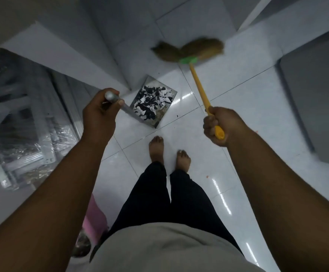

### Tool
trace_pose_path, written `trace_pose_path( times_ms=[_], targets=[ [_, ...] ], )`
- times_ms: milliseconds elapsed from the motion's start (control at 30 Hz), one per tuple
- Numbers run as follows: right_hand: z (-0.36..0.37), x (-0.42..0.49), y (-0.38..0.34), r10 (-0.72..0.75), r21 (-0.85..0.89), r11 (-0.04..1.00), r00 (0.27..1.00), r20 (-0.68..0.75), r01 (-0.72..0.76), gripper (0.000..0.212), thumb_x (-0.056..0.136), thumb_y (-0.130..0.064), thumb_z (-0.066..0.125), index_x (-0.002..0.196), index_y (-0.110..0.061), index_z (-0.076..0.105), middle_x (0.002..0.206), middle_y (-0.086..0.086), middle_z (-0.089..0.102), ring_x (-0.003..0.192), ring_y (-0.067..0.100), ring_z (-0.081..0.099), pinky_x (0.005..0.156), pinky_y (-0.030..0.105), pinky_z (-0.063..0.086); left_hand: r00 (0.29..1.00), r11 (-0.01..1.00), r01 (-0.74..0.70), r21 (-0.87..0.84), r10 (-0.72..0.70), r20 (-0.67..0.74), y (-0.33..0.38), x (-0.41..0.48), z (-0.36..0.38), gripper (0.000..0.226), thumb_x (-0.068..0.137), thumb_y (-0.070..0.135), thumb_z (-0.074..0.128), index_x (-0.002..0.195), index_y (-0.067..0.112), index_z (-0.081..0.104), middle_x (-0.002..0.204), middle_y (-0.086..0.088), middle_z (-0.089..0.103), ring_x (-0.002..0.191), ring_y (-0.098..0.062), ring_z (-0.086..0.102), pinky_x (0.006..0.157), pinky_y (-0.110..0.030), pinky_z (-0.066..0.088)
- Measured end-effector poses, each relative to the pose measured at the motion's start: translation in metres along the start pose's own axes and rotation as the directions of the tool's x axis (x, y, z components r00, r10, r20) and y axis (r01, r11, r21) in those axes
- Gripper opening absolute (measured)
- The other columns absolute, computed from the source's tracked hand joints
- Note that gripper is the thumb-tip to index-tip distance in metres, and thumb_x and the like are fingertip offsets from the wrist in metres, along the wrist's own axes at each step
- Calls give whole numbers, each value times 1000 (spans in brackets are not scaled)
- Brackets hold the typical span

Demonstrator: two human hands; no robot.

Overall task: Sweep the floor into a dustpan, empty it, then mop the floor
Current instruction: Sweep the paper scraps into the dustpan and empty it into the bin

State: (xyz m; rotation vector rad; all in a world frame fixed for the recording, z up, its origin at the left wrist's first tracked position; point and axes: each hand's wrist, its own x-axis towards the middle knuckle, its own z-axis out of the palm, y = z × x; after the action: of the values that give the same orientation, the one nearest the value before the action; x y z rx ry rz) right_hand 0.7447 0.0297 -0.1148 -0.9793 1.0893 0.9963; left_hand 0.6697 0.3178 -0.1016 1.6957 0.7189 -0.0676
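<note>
I had my left hand point(99, 112) wrapped tight around the grey metal handle of the square metal dustpan point(153, 102), which sat on the glossy white tiled floor point(238, 114) full of black and white paper scraps point(152, 103). My right hand point(221, 125) gripped the yellow-handled straw broom point(191, 50), its blurred bristles beyond the pan, near my bare feet point(156, 149).

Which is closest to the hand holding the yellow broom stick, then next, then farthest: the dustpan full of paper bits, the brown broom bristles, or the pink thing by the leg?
From the right hand, in the head view:
1. Dustpan, to its left on the floor.
2. Broom bristles, ahead, at the stick's far end.
3. Pink thing, far back on the left.
</note>
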Motion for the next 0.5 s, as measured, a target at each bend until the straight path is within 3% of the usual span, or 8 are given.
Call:
trace_pose_path(
  times_ms=[200, 300, 500],
  targets=[
    [-75, -109, 58, 125, 53, 990, 990, 70, -129, 14, 101, -28, 42, 92, -19, 47, 46, -3, 35, 29, 7, 31, 26, 15, 26, 1000, 1000, 1, 18, -1, -17, 6, -18, 3, 23, 91, -12, 59, 108, 4, 57, 97, 2, 58, 86, 5, 59, 87, -18, 49],
    [-101, -146, 68, 98, 57, 993, 993, 69, -102, 13, 100, -30, 43, 106, -20, 49, 51, -4, 36, 29, 5, 31, 25, 16, 26, 999, 1000, 15, 2, -15, -30, 3, -38, 3, 24, 92, -13, 58, 110, 2, 56, 97, 1, 57, 85, 5, 60, 88, -17, 48],
    [-135, -162, 62, 14, -20, 1000, 999, 44, -13, 16, 100, -32, 42, 102, -23, 55, 52, -7, 34, 28, 2, 30, 24, 15, 23, 998, 999, 1, 55, 2, -61, -13, -92, -12, 22, 92, -6, 62, 111, 6, 60, 106, -3, 60, 92, 4, 59, 91, -18, 49]
  ],
)
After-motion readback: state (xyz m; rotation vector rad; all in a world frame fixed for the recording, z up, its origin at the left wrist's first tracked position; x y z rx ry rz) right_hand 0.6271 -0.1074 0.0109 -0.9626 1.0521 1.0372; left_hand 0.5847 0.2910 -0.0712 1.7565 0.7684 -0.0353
